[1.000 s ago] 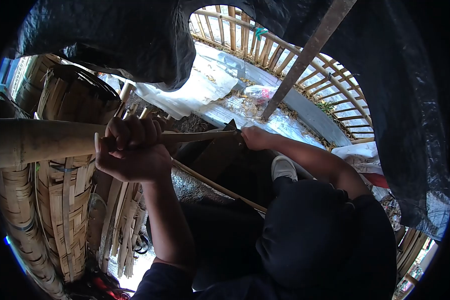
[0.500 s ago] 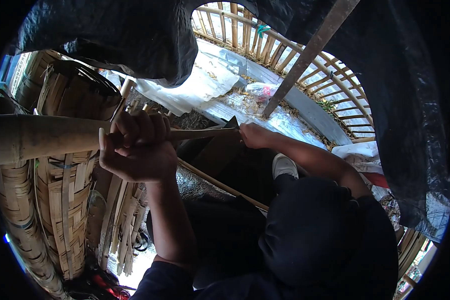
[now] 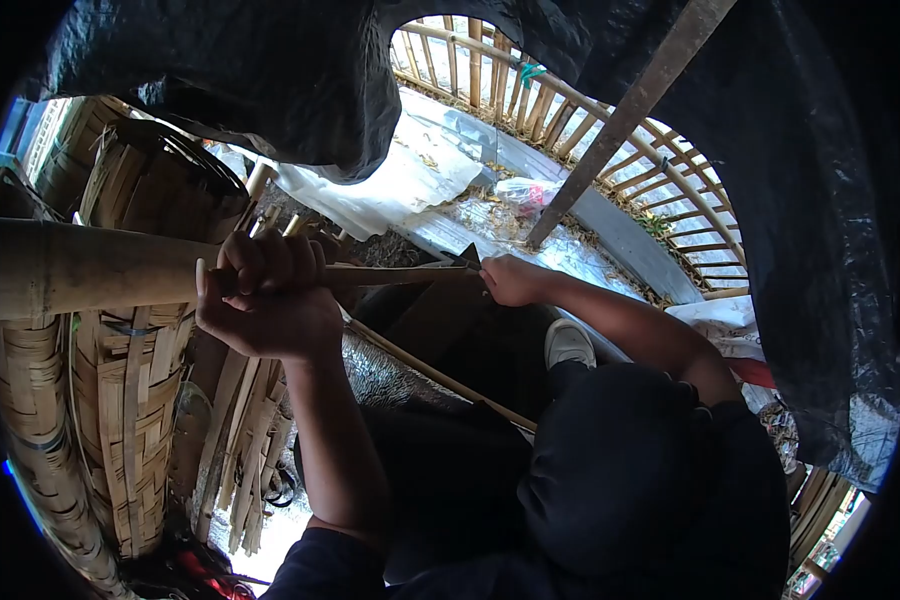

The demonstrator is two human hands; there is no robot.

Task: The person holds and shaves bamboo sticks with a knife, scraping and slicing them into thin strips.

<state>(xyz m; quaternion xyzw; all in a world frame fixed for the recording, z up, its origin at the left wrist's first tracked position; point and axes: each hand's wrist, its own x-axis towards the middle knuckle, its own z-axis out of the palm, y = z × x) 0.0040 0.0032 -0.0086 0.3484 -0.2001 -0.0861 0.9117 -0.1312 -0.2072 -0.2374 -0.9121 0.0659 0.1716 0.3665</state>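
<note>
My left hand [image 3: 270, 300] is closed around a bamboo strip [image 3: 395, 275], with the thumb sticking up at the left. The strip runs across to my right hand [image 3: 512, 279], which is closed at its far end. A dark pointed blade, seemingly a knife [image 3: 469, 256], shows beside the right fingers; its handle is hidden in the fist. A thick, pale bamboo pole [image 3: 90, 268] comes in from the left edge, and its right end passes behind the left hand. Whether the strip joins this pole cannot be seen.
Woven bamboo baskets [image 3: 135, 420] stand at the left, next to a bundle of split bamboo [image 3: 250, 460]. Black plastic sheeting [image 3: 260, 90] hangs above. A slanting bar [image 3: 630, 120] crosses in front of a bamboo fence [image 3: 570, 95]. My shoe [image 3: 569, 345] is below.
Both hands keep their grip. The right hand and blade sit slightly lower in view, and the left hand has shifted slightly left. The whole scene has shifted a little with the head.
</note>
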